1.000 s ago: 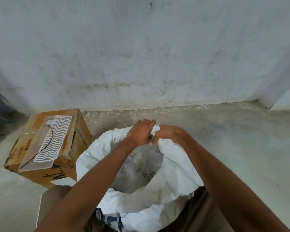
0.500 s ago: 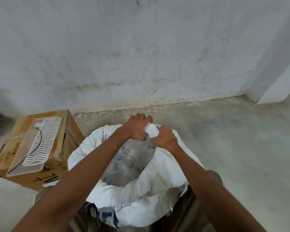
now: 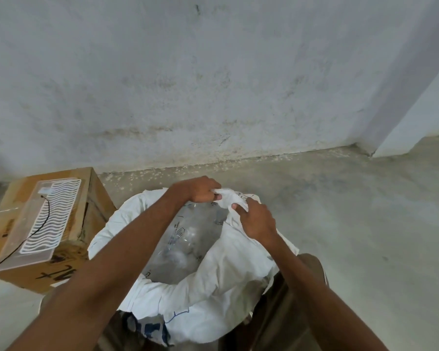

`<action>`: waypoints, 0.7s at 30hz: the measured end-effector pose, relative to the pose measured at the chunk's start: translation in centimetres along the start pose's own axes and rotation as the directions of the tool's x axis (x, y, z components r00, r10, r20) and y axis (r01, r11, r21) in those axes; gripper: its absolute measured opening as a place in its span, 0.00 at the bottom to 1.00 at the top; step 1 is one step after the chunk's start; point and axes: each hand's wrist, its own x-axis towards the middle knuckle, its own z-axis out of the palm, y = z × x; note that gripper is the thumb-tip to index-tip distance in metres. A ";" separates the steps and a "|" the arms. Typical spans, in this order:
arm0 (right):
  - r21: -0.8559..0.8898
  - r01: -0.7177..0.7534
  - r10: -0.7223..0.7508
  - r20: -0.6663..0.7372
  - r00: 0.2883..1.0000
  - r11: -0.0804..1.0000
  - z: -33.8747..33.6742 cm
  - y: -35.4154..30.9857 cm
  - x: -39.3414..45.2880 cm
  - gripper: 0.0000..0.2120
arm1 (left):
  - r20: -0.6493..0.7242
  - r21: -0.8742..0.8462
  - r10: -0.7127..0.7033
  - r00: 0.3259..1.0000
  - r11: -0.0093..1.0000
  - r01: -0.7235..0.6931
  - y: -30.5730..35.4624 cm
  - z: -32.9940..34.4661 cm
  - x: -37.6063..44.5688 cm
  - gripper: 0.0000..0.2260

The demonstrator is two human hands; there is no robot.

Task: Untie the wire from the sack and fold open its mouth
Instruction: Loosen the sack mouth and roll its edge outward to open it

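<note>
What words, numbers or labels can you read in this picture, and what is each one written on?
Nothing here reads with certainty.
Cardboard box, front face: large black handwritten marks, upside down, not legible.
Cardboard box, left side: small dark print, too blurred.
Clear inner liner of the white sack: small printed symbols and text, too small.
White sack, near edge: blue print, crumpled and unreadable.
Clear plastic tray on the box: small label, blurred.

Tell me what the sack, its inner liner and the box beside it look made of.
Sack: likely woven plastic, matte white; it creases stiffly. Liner: thin clear plastic film, glossy, see-through, with faint print. Box: brown corrugated cardboard, dull, scuffed, torn at one edge.
</note>
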 end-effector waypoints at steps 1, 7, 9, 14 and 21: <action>0.150 -0.006 0.005 0.010 1.000 0.989 0.2 0.1 0.3 0.19 | -0.033 -0.005 0.039 0.999 0.999 -0.039 0.3 0.2 -0.1 0.17; 0.702 -0.347 0.081 0.382 0.920 0.622 -1.0 -0.5 2.3 0.15 | -0.186 -0.108 0.199 0.962 0.969 -0.221 1.6 -0.6 -0.9 0.10; 0.681 -0.431 0.055 0.499 0.865 0.591 -1.1 -0.4 2.5 0.24 | -0.198 -0.132 0.128 0.972 0.979 -0.156 2.0 -0.7 -0.8 0.11; 0.407 -0.044 -0.035 0.185 0.982 0.912 -0.7 0.1 0.5 0.20 | -0.139 -0.092 -0.123 0.983 0.990 0.111 3.8 -0.4 -0.4 0.11; 0.522 -0.156 0.175 0.014 0.984 0.839 1.0 1.5 -1.3 0.19 | -0.087 -0.106 -0.070 0.994 0.993 0.060 4.1 1.4 -0.2 0.15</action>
